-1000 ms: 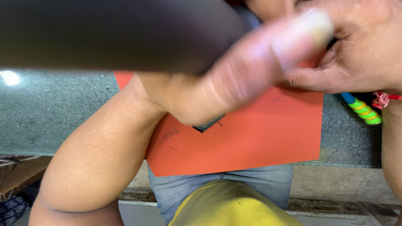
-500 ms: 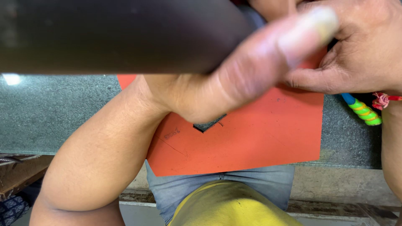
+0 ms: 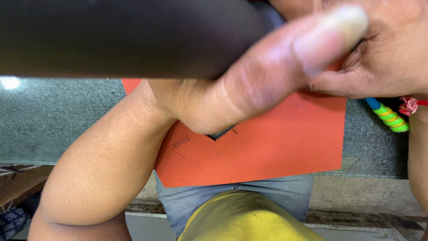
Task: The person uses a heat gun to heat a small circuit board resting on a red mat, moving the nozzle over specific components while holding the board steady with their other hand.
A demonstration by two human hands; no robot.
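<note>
Dark, smooth and blurred: one thick black cylinder (image 3: 125, 38) fills the top of the view, its long axis running level from the left edge toward the right, its right end pointing at your right hand. It sits very near the camera, above the counter, so its surface detail can't be read

Grey speckled counter (image 3: 53, 120) below it, one bright glare spot at far left. Your left forearm rises from the lower left corner

One orange sheet (image 3: 276, 147) lies flat on the counter, near edge hanging just over the counter's front toward your body. One small dark cut-out shows in it, just under your left hand

Your left hand (image 3: 249, 85) is wrapped about the cylinder's right end, thumb stretched along it up and to the right, nail toward the corner. Closed hold on the cylinder

Your right hand (image 3: 379, 58), upper right, fingers curled in beside the cylinder's end, touching your left thumb; what it grips, if anything, is hidden, can't tell

One green-and-yellow spiralled tool handle (image 3: 390, 117) with a blue neck pokes out below the right hand, slanting down to the right, on the counter
</note>
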